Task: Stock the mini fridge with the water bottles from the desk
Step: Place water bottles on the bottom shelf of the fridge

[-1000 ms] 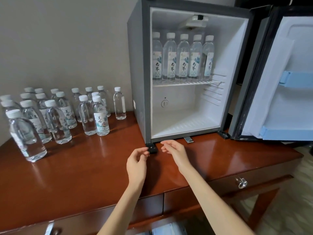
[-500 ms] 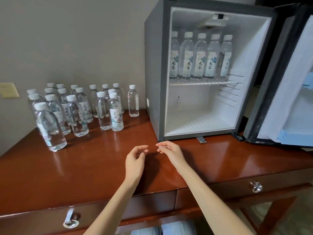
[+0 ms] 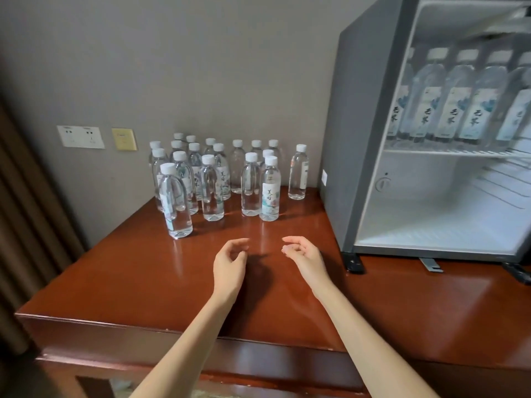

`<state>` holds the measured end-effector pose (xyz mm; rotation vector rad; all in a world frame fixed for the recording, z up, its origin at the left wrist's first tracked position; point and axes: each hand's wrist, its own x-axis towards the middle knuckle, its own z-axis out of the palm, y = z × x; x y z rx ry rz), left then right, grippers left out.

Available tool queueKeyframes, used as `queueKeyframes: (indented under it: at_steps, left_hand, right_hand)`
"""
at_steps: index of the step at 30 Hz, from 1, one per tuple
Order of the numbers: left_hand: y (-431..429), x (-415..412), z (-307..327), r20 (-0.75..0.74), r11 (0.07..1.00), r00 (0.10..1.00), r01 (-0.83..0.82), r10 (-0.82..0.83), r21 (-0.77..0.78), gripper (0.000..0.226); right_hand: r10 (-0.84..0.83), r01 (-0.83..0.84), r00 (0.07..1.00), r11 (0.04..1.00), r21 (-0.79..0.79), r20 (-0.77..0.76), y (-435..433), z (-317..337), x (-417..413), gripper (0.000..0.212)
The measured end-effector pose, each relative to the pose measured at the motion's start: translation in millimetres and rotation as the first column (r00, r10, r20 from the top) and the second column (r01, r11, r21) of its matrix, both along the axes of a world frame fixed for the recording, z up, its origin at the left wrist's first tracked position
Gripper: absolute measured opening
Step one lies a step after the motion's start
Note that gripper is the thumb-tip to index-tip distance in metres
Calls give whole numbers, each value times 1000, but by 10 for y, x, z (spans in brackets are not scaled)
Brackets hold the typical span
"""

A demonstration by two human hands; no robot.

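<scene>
Grey-beige wall (image 3: pixel 201 67): plain, matte, filling the upper left and centre of the view. White socket plate (image 3: pixel 80 137): wide, rectangular, mounted low on the wall at the left, with two outlet groups side by side; details too blurred to read. Cream-yellow plate (image 3: pixel 124 139): smaller, nearly square, fixed just right of the white one and apart from it, at about the same height. Brown curtain (image 3: pixel 26 225): hanging in vertical folds along the left edge, reaching down out of view. Dark floor area (image 3: pixel 17 377): seen at the lower left corner, indistinct.
</scene>
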<state>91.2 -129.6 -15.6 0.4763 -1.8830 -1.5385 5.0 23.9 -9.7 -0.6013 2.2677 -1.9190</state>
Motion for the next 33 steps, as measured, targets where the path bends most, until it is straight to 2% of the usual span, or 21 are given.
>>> queueKeyframes:
  at_steps: [5, 10, 14, 18, 28, 33]
  left_hand:
    - [-29, -256, 45, 13, 998, 1000, -19, 20, -61, 35]
    - [-97, -555, 50, 14, 996, 1000, 29, -28, -83, 44]
    - [-166, -814, 68, -37, 996, 995, 90, -91, -23, 48]
    - [-216, -1055, 91, -78, 989, 988, 136, -132, 50, 51]
    - [-299, -1441, 105, -130, 985, 982, 146, -134, 86, 47]
    - [-316, -1502, 80, -142, 985, 983, 129, -112, 118, 46]
  right_hand:
    - [-28, 26, 999, 996, -80, -23, -241, 14, -194, 22]
    - [-80, 76, 996, 986, -150, -23, -460, 8, -478, 32]
    - [-90, 82, 995, 982, -169, -43, -617, -3, -730, 33]
    - [-93, 86, 995, 982, -169, -30, -751, -17, -964, 45]
    - [64, -56, 998, 965, -257, 23, -986, -25, -1402, 65]
    - [153, -146, 988, 952, -269, 7, -1073, 14, -1528, 53]
